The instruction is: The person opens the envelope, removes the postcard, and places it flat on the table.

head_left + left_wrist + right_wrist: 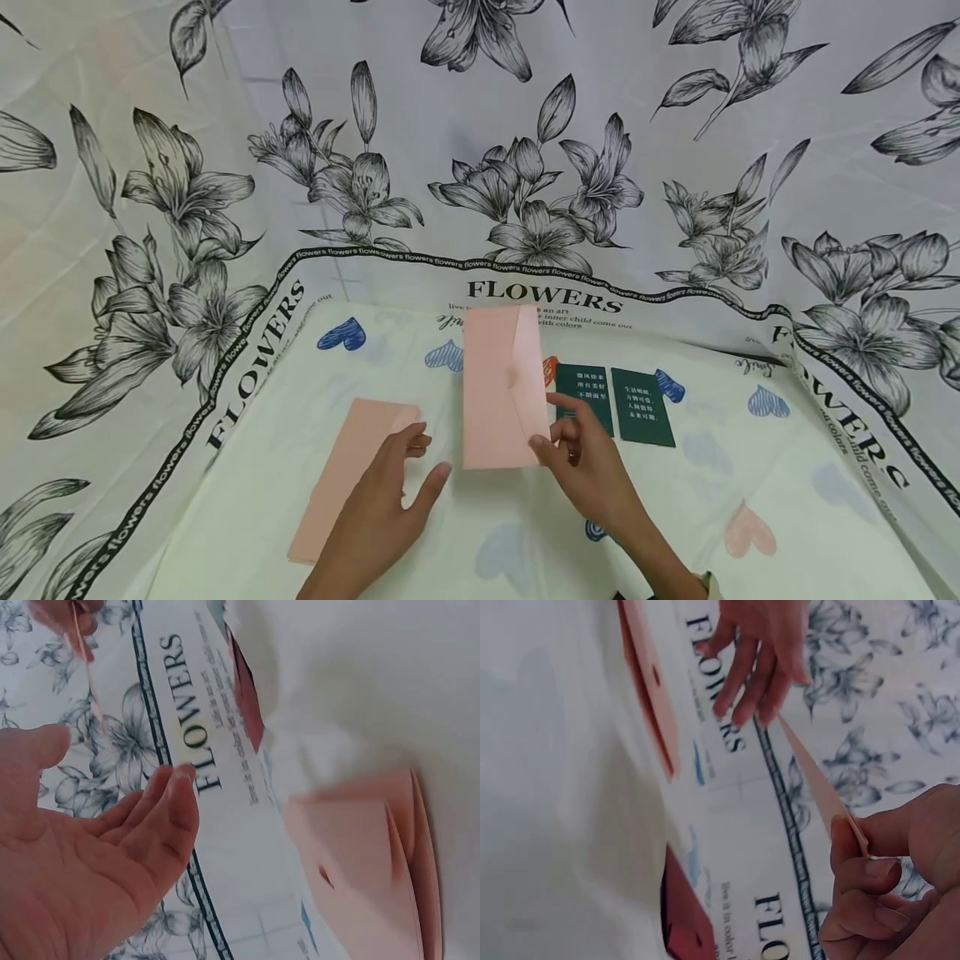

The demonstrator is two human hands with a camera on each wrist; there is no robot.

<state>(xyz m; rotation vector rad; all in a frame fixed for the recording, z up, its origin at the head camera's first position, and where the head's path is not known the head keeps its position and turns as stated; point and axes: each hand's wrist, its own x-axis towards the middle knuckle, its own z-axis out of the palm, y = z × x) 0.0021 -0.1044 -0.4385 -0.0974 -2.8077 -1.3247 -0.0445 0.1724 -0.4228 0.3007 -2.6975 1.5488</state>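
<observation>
In the head view my right hand [592,471] pinches a pink envelope [491,383] by its lower right edge, thumb in front. The envelope is held up above the table, its flap side facing me and the flap along the right. Edge-on, it looks like a thin strip in the right wrist view, between thumb and fingers. My left hand [378,508] is to the left of the envelope, holding nothing, fingers loosely bent and thumb apart. Beneath and beside that hand lie more pink envelopes [348,462], partly hidden by it; the left wrist view shows them stacked with edges spread.
Two dark green cards [643,407] with white writing lie side by side right of the raised envelope. A dark red flat piece [686,915] shows in the right wrist view. A heart-print cloth [525,517] covers the table; a flower-print curtain [405,125] surrounds it.
</observation>
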